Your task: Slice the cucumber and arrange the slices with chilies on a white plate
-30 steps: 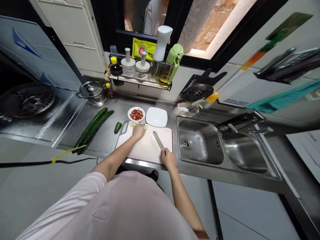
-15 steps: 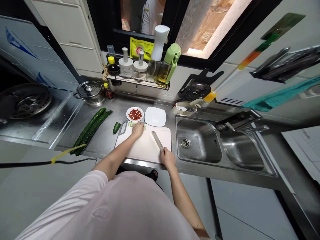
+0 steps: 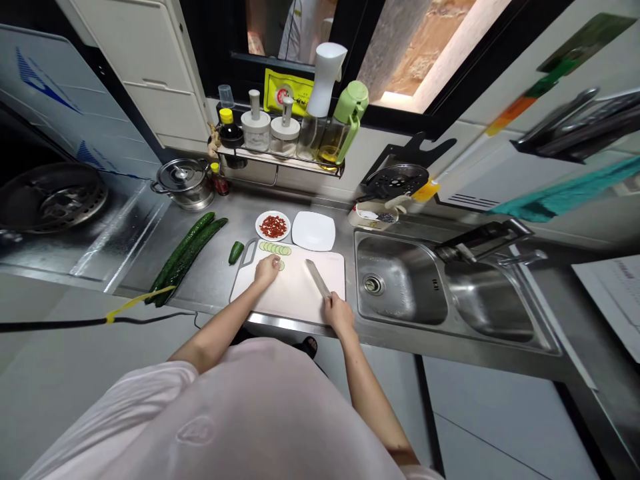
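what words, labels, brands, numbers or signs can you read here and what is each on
None reads clearly enough to quote.
Yellow packet: dark print and a red round mark, too small to read.
Paper at right: printed marks, blurred.
Shirt: faint emblem, no legible letters.
Panel at left: blue marks, no readable words.
Small red bottle: label too small.

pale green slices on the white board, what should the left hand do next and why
The left hand might lay the single pale green round slice beside it at the right end of the row of matching slices. That slice sits apart from the row, which follows the far edge of the white rectangular board. The right hand holds the steel-bladed knife aside.
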`<state>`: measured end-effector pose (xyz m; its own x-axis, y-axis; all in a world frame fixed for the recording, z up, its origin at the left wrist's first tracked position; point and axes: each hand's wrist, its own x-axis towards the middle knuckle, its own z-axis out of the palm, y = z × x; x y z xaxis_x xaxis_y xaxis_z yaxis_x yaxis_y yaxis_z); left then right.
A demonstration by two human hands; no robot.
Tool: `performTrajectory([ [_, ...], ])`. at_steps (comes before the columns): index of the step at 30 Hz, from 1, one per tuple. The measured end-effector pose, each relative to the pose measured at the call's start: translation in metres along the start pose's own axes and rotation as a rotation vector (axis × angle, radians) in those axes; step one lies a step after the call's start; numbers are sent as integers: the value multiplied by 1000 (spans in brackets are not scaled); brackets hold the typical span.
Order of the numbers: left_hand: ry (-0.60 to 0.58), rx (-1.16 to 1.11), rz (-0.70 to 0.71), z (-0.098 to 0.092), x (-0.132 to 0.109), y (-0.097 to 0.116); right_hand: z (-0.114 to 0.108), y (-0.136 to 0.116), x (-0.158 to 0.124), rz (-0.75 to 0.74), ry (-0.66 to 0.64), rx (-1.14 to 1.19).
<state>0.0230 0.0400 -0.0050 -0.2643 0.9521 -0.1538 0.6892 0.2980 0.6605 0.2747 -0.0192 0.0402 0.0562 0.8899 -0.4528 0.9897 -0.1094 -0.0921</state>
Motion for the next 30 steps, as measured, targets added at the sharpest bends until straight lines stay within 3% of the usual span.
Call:
performTrajectory([
  [5, 28, 31, 2, 1, -9, -11, -2, -1, -2, -7, -4, 7],
  [13, 109, 88, 158, 0, -10, -23, -12, -4, -5, -28, -31, -21],
  [30, 123, 42, 123, 1, 1, -35, -7, -43, -31, -326, -50, -115],
])
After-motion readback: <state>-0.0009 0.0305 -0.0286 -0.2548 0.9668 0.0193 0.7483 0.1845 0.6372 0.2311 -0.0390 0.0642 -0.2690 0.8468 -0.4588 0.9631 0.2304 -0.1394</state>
